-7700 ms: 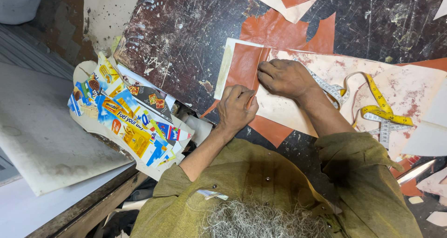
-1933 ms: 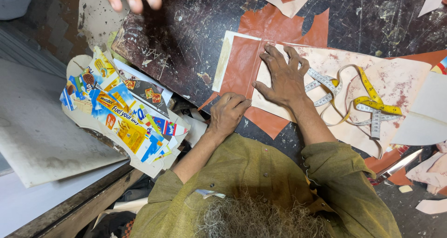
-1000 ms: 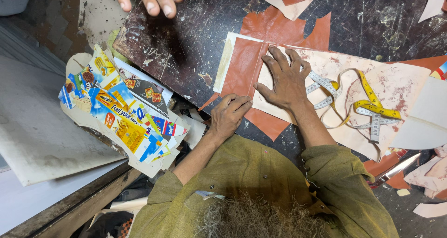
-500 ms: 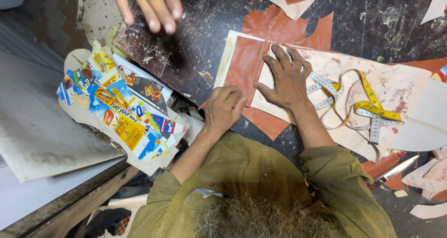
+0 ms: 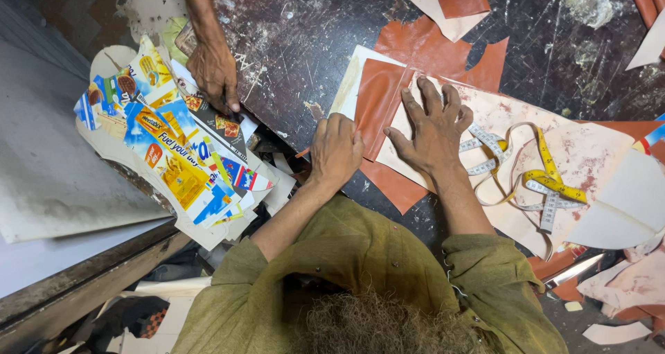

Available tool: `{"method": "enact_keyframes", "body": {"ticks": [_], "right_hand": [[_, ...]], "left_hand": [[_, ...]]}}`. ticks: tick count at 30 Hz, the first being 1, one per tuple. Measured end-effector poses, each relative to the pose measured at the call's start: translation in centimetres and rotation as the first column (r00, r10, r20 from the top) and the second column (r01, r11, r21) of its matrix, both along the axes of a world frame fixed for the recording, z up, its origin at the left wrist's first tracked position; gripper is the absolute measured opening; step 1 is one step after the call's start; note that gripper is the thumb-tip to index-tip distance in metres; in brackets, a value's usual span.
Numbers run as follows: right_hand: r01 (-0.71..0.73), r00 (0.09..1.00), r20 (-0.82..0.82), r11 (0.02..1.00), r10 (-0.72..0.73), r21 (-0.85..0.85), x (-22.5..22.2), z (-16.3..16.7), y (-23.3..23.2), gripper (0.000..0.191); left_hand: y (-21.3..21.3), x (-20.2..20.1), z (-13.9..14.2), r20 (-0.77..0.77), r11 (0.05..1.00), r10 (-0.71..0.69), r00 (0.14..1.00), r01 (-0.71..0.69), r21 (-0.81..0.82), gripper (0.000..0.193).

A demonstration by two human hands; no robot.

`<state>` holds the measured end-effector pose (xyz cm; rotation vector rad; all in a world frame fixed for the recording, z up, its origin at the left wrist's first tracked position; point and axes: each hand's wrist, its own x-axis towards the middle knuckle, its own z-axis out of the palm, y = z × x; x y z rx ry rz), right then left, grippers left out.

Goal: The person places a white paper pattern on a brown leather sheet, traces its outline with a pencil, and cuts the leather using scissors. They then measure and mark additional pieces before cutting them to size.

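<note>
My left hand (image 5: 337, 149) is curled into a fist at the left edge of a folded brown leather piece (image 5: 374, 101), closed on a thin orange stick (image 5: 303, 152) whose tip pokes out to the left. My right hand (image 5: 433, 125) lies flat with fingers spread on a pale stained pattern sheet (image 5: 589, 153) that overlaps the leather. A yellow and white measuring tape (image 5: 547, 184) is coiled on the sheet just right of my right wrist.
Another person's hand (image 5: 215, 73) reaches from the top onto a stack of colourful printed cardboard cut-outs (image 5: 173, 167) at the left. More brown leather scraps (image 5: 443, 46) lie on the dark scratched worktable (image 5: 298, 42). A blade (image 5: 571, 271) rests at the lower right.
The other person's hand has come down from the top edge onto the cardboard stack. My left hand has shifted up to the leather's edge. My right hand stays pressed flat.
</note>
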<state>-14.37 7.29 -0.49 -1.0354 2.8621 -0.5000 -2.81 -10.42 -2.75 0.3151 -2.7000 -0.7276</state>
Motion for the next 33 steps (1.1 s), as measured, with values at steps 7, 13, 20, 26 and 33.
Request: {"method": "enact_keyframes", "body": {"ticks": [7, 13, 20, 26, 33], "right_hand": [[0.012, 0.996, 0.090, 0.996, -0.004, -0.088, -1.3, 0.2, 0.3, 0.055], [0.078, 0.983, 0.170, 0.995, -0.066, -0.065, -2.6, -0.8, -0.1, 0.067], [0.171, 0.970, 0.200, 0.975, -0.141, -0.140, -3.0, -2.7, 0.2, 0.051], [0.196, 0.955, 0.265, 0.957, -0.136, -0.216, -2.8, -2.8, 0.7, 0.038], [0.191, 0.952, 0.272, 0.969, -0.143, -0.158, -2.7, -2.2, 0.5, 0.043]], "left_hand": [[2.9, 0.4, -0.1, -0.084, 0.963, -0.155, 0.984, 0.170, 0.211, 0.019], [3.2, 0.9, -0.9, -0.163, 0.942, -0.291, 0.943, 0.313, 0.125, 0.033], [2.7, 1.7, -1.2, -0.221, 0.883, -0.334, 0.916, 0.386, 0.265, 0.036], [1.7, 2.5, -1.1, -0.077, 0.868, -0.303, 0.950, 0.308, 0.390, 0.069], [1.8, 2.0, -1.4, -0.033, 0.900, -0.323, 0.946, 0.317, 0.299, 0.065]]}}
